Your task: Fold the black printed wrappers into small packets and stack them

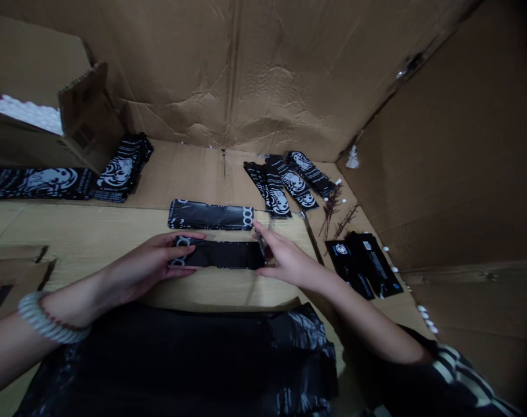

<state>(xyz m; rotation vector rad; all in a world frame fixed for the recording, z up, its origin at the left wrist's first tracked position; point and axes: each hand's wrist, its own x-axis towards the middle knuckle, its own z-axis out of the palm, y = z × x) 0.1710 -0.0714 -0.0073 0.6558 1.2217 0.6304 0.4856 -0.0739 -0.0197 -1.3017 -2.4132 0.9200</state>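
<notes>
My left hand (pixel 146 263) is closed around the left end of a black packet (pixel 220 255) lying flat on the wooden table (pixel 72 231). My right hand (pixel 285 258) is at its other end, fingertips touching it, though I cannot tell if they grip. Just above lies another packet (pixel 209 214). Farther off, more packets (pixel 285 185) fan out before a cardboard wall (pixel 229 75), and a black plastic bag (pixel 180 365) lies nearest me.

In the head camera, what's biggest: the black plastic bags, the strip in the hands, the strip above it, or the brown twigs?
Black plastic bags; then the held strip and the strip above it, which look alike; then the brown twigs.
</notes>
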